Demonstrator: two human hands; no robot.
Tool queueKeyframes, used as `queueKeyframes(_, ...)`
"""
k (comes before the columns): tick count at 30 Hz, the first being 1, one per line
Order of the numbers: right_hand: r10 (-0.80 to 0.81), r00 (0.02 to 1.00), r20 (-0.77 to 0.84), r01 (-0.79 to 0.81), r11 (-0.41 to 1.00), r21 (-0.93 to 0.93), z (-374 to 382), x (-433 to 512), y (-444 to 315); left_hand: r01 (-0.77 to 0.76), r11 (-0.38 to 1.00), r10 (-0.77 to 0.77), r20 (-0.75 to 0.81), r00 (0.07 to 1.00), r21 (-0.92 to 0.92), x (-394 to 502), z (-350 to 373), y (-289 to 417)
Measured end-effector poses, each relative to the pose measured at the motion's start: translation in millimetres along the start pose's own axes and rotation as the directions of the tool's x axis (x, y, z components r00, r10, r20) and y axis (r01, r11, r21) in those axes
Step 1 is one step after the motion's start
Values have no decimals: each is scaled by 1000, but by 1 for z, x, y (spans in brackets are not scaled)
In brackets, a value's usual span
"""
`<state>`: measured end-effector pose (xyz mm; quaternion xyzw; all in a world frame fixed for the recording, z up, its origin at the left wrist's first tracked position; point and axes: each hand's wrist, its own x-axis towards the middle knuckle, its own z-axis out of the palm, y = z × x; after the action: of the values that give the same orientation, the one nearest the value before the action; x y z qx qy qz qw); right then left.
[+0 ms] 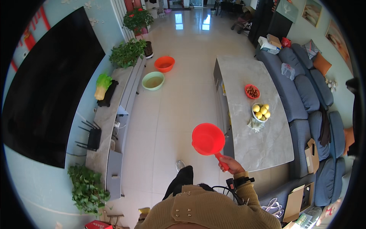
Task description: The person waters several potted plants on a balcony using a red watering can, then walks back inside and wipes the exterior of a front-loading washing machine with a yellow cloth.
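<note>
My right hand (232, 165) is closed around the handle of a red plastic dipper (208, 139), held over the floor just left of the coffee table. The dipper's bowl faces up and nothing shows in it. At the lower left of my body, a small yellow thing (144, 210) sticks out beside what looks like my left hand, mostly hidden by my sweater; its hold cannot be made out. Further ahead on the floor stand a light green basin (153, 81) with cloudy liquid and, just beyond it, an orange-red basin (164, 63).
On my right, the grey coffee table (246, 143) bears a bowl of yellow fruit (261, 112) and a red bowl of brown round items (252, 91). Beyond it runs a blue sofa (281, 83). The TV cabinet (98, 126), a router (94, 139) and potted plants (87, 189) line the left.
</note>
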<state>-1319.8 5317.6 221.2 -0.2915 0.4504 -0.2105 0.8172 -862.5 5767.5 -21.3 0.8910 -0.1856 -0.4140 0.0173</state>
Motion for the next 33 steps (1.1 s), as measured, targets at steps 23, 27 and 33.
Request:
queueKeyframes(23,-152,987,-57,155,986,57,-145,354,-438,-455,886,462,-82,883,90,318,-196,708)
queueKeyframes(27,-117,993,-7,117,991,58,-162,417,-508,-244,968,246,-24,969,66,345,-191,743)
queueKeyframes(33,-130,991,-35,132,989,63,-181,532,-589,-192,979,190,41,981,72,423,-207,866)
